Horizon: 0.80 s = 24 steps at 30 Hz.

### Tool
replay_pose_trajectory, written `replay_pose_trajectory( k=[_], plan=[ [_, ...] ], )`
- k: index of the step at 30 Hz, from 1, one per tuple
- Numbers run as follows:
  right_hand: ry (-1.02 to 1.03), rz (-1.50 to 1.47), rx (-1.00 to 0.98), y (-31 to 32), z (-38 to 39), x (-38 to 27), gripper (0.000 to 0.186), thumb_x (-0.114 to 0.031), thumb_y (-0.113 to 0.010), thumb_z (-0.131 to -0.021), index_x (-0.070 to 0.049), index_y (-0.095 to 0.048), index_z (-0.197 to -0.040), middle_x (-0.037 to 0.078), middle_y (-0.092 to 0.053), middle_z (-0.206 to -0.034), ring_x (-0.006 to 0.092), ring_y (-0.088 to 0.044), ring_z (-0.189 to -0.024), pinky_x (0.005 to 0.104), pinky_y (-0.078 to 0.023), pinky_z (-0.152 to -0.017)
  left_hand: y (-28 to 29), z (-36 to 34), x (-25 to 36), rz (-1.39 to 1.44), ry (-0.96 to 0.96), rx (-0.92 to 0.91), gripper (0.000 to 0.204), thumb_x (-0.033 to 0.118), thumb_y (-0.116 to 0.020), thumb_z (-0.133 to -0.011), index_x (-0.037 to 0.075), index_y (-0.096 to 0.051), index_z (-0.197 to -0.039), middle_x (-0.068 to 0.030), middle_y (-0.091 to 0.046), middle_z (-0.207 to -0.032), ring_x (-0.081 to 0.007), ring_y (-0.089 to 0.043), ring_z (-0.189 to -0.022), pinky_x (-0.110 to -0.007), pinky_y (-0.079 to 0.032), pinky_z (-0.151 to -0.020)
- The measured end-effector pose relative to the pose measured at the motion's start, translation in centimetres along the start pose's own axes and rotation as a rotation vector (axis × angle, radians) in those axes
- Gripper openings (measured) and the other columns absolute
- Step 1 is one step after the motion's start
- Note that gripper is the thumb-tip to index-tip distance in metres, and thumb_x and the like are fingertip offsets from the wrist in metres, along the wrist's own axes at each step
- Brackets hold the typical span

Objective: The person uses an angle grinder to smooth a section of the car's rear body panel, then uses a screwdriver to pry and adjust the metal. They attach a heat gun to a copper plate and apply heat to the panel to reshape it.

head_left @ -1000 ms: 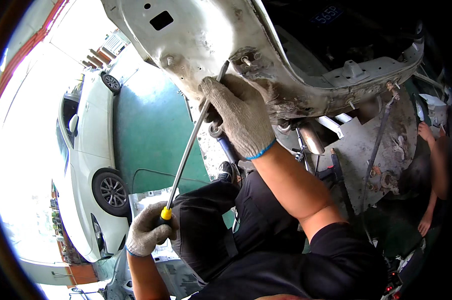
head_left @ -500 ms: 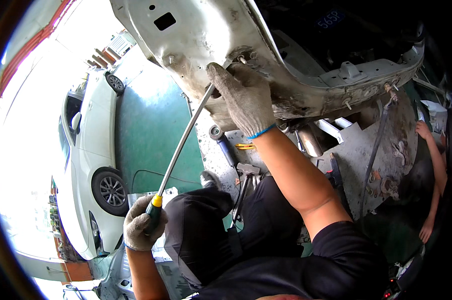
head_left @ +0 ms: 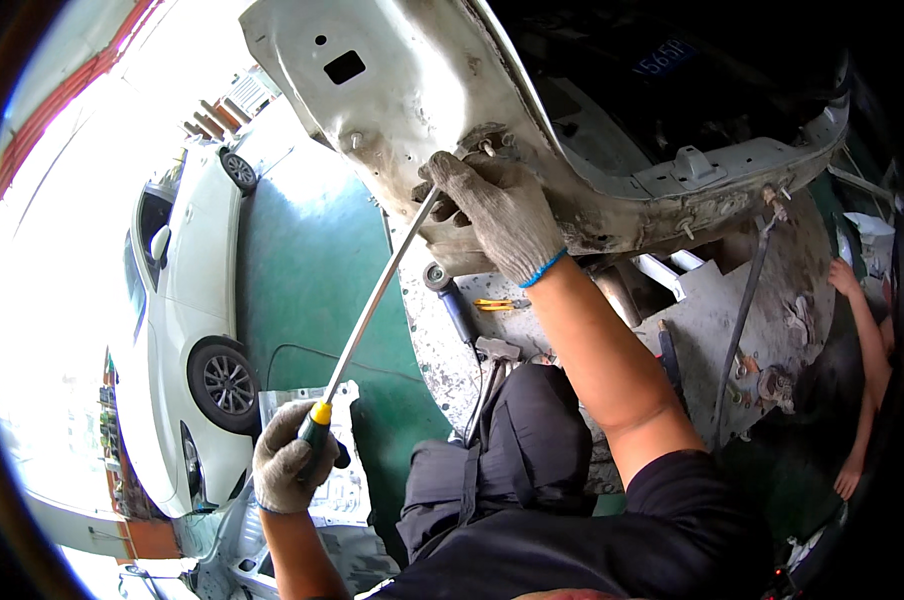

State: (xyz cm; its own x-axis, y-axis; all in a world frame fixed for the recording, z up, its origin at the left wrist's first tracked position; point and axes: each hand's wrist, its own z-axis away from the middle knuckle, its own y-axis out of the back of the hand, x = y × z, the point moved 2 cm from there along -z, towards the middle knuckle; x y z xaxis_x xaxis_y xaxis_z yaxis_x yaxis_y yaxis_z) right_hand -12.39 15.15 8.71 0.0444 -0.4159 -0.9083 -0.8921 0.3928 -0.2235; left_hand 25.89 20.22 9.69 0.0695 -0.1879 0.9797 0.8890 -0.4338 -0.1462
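A long screwdriver (head_left: pixel 377 300) with a green and yellow handle slants between my two gloved hands. Wrapped around its handle is my left hand (head_left: pixel 284 465), low on the left. My right hand (head_left: pixel 507 220) grips the upper end of the shaft, thumb and fingers closed round it; they hide the tip. That end is by the lower edge of a stripped, dirty white car body panel (head_left: pixel 412 90). Just above my right fingers is a rusty, torn-looking spot (head_left: pixel 484 138) with a stud beside it.
Below the panel, a speckled metal platform (head_left: pixel 427 330) carries an angle grinder (head_left: pixel 452 303), a yellow-handled tool (head_left: pixel 497 304) and a hammer (head_left: pixel 497 349). A white car (head_left: pixel 187 330) stands at left. Another person's arms (head_left: pixel 865 330) show at far right. A cable (head_left: pixel 317 350) crosses the green floor.
My right hand has shifted slightly down and right in view, and the screwdriver's upper end with it. More of its fingers show beneath the shaft. My knees have moved to the right.
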Motion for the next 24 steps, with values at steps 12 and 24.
replay_pose_trajectory(
  k=[12, 24],
  plan=[
    [-0.032, -0.061, 0.034, -0.6, 0.2, -0.3, 0.037, -0.034, -0.072, -0.099, 0.002, -0.077, -0.106, 0.009, -0.078, -0.092, 0.0118, -0.071, -0.081, 0.0248, -0.055, -0.071, 1.3, -0.5, -0.9, 0.017, 0.039, 0.015, 0.064, 0.028, -0.082, -0.078, -0.003, -0.062, -0.13, -0.0187, -0.069, -0.08, -0.0119, -0.051, -0.045, -0.022, -0.036, -0.041],
    [-0.051, -0.052, 0.168, -1.1, 0.5, -0.6, 0.033, -0.031, -0.071, -0.1, 0.002, -0.076, -0.106, 0.008, -0.078, -0.092, 0.0091, -0.069, -0.077, 0.0221, -0.054, -0.066, 3.1, -2.7, -1.7, 0.049, 0.072, -0.023, 0.058, 0.024, -0.079, -0.08, -0.003, -0.064, -0.129, -0.018, -0.069, -0.081, -0.0139, -0.055, -0.049, -0.023, -0.038, -0.043]
  ],
)
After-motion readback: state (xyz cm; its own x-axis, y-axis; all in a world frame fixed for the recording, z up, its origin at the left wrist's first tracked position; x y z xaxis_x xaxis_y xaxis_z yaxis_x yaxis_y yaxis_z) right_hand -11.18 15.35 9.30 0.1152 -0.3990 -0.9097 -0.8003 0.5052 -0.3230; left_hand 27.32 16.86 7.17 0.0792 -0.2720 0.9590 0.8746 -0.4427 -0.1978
